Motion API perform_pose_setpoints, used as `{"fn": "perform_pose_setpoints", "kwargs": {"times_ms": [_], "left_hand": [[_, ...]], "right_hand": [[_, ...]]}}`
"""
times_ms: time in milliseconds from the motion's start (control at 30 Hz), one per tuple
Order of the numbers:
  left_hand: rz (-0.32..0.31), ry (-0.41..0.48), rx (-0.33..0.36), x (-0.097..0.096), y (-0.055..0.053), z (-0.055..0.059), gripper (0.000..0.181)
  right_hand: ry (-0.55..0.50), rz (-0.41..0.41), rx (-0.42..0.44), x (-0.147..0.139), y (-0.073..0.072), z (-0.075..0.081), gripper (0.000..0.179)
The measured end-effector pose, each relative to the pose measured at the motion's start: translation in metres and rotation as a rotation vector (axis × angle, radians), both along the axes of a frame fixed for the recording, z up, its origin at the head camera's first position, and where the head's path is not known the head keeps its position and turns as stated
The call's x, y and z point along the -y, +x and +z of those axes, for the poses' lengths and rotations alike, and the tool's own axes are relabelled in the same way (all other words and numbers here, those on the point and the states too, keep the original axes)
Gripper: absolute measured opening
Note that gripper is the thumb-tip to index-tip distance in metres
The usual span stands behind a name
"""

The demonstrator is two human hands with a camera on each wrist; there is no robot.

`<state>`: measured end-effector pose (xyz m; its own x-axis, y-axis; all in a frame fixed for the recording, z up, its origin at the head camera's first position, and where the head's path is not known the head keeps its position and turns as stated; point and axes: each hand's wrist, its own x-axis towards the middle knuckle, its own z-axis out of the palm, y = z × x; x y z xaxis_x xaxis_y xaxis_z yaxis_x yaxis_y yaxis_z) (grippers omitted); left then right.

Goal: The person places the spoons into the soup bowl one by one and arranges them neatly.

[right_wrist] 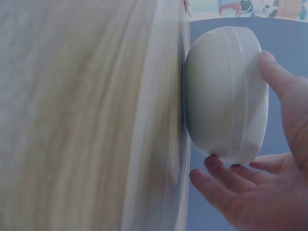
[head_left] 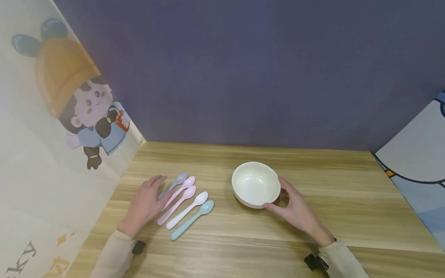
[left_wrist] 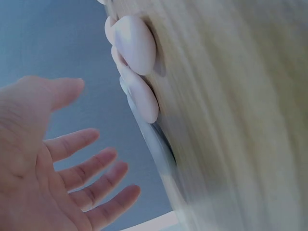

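Note:
My right hand (head_left: 295,208) is at the right side of a cream-white bowl (head_left: 255,185), thumb at the near rim and fingers round the far right side. In the right wrist view the bowl (right_wrist: 221,96) sits upright on the table, with the thumb on its rim and fingertips against its wall. Over the handles of several plastic spoons hovers my left hand (head_left: 146,202), fingers spread and holding nothing. From far to near lie a greyish-purple spoon (head_left: 180,178), two pink spoons (head_left: 189,192), a white spoon (head_left: 200,199) and a pale blue-green spoon (head_left: 206,207).
The wood-grain table (head_left: 243,247) meets a dark blue-grey panel (head_left: 243,77) at the back. A pale wall (head_left: 31,154) with a cartoon figure stands at the left. Another printed panel (head_left: 413,162) borders the right side.

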<state>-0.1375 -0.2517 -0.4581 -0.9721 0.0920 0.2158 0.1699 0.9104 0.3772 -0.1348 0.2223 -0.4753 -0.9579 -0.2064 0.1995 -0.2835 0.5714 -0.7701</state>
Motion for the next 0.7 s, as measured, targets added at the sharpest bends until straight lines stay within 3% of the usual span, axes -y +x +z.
{"fn": "perform_pose_setpoints", "kwargs": {"times_ms": [467,700], "left_hand": [[-0.043,0.004,0.036,0.000,-0.009,-0.005,0.045],[-0.055,0.058,0.083,0.002,-0.013,-0.005,0.037]], "right_hand": [[-0.007,-0.004,0.014,0.000,0.001,0.002,0.103],[-0.026,0.001,0.021,0.000,0.001,0.001,0.103]]}}
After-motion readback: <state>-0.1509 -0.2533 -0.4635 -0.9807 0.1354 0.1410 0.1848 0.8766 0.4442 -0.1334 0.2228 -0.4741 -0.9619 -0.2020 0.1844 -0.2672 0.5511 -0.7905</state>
